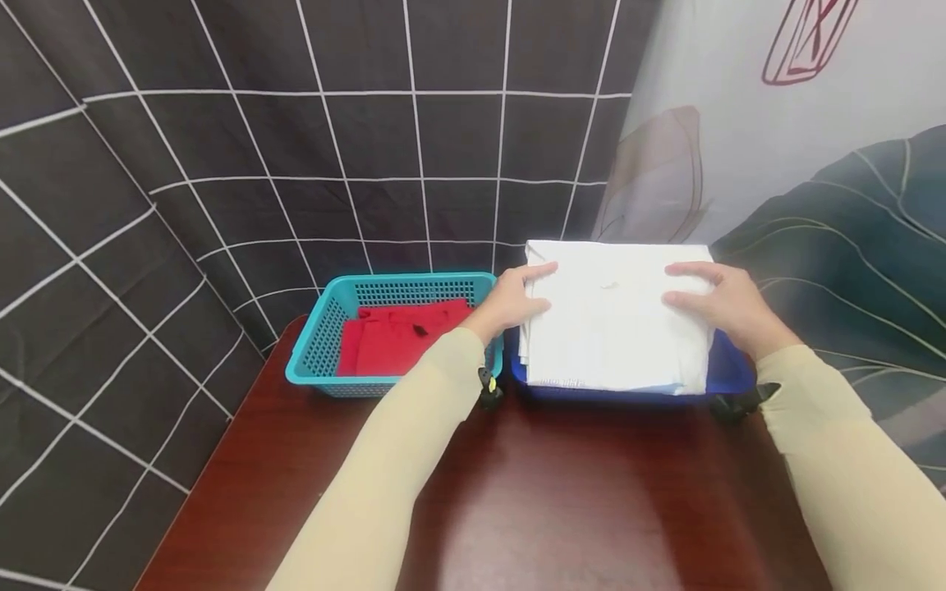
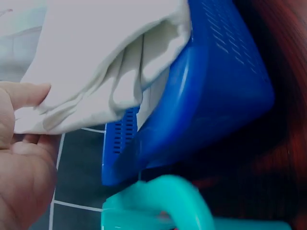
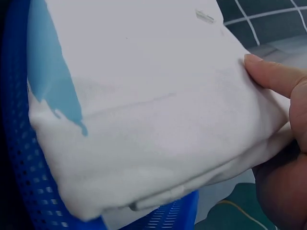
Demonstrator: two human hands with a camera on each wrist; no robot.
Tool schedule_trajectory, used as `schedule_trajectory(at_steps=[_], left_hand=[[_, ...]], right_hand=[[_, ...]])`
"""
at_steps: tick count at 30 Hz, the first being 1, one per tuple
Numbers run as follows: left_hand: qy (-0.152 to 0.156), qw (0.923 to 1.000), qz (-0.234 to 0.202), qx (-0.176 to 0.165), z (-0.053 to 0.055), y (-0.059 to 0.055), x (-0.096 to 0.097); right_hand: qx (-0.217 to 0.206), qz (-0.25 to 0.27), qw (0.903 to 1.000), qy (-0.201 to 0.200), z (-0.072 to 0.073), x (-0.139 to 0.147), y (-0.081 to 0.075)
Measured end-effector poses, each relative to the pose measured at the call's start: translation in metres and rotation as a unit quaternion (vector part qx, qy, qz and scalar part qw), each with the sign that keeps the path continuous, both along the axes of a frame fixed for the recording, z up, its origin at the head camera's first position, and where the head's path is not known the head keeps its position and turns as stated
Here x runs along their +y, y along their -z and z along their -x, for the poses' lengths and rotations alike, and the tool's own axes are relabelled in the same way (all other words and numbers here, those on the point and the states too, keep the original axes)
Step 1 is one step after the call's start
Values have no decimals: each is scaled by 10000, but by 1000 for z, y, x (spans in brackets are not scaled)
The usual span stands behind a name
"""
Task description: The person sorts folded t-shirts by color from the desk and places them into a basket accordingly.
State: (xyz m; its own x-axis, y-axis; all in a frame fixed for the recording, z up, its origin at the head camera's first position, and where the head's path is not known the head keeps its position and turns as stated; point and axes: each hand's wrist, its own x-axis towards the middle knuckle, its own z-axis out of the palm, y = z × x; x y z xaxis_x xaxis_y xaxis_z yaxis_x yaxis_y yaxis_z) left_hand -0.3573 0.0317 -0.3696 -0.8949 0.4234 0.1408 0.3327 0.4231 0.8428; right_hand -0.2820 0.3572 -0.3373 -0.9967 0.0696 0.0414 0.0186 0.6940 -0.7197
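A folded white garment (image 1: 617, 328) is held by its two sides over the blue basket (image 1: 733, 369). My left hand (image 1: 508, 302) grips its left edge, thumb on top and fingers beneath in the left wrist view. Opposite, my right hand (image 1: 732, 302) grips the right edge, with the thumb on the upper face. Several folded layers show along the garment's side (image 2: 110, 86). In the right wrist view a light blue patch (image 3: 53, 67) marks its near corner. The garment hides most of the basket's inside.
Left of the blue basket stands a teal basket (image 1: 309, 332) with a folded red garment (image 1: 399, 341) inside. Both baskets sit on a reddish-brown table (image 1: 547, 501). Dark cloth with white grid lines (image 1: 458, 135) hangs behind, and a white patterned cloth (image 1: 746, 156) hangs at right.
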Motion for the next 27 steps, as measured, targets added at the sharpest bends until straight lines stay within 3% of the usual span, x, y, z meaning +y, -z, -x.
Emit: schedule_trajectory(at_steps=[5,12,17,21,27], left_hand=[[-139,9999,-37,39,5,-1,12],[-309,9992,-244,-18,3,-4,26],[-200,9961,-651,-561,3,1,26],[-32,9863,-1198,-1136,4,4,23],[-41,9817,-1115,-1544,3,15,21]], right_hand=[[-89,249,9996,116,9,4,-2],[79,474,9987,152,16,11,-3],[-122,438,9990,49,18,13,-3],[-352,304,9989,-42,18,13,-7],[-557,206,9980,-230,18,13,1]])
